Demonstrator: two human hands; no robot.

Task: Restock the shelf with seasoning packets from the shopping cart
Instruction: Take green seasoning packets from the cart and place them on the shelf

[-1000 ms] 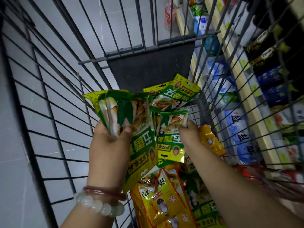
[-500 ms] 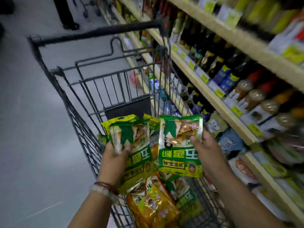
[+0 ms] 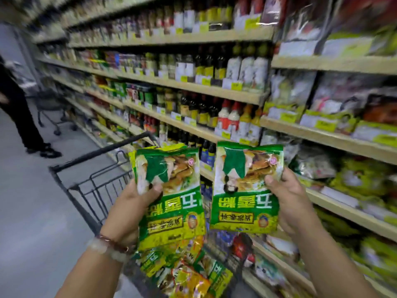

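My left hand [image 3: 129,208] grips a stack of green seasoning packets [image 3: 171,196], thumb pressed on the front one. My right hand [image 3: 287,198] pinches a single green seasoning packet [image 3: 245,188] by its right edge. Both lots are held upside down, side by side, above the shopping cart [image 3: 86,190]. More green and yellow packets [image 3: 187,274] lie piled in the cart below my hands. The shelf [image 3: 335,138] with bagged goods stands to the right, blurred by motion.
Shelves of dark sauce bottles [image 3: 199,108] run along the aisle to the far left. A person in dark clothes [image 3: 19,117] stands at the left beside another cart [image 3: 53,112]. Grey floor lies left of my cart.
Both hands have lifted the packets up out of the cart. My view has swung up from the cart's inside to the shelves on the right.
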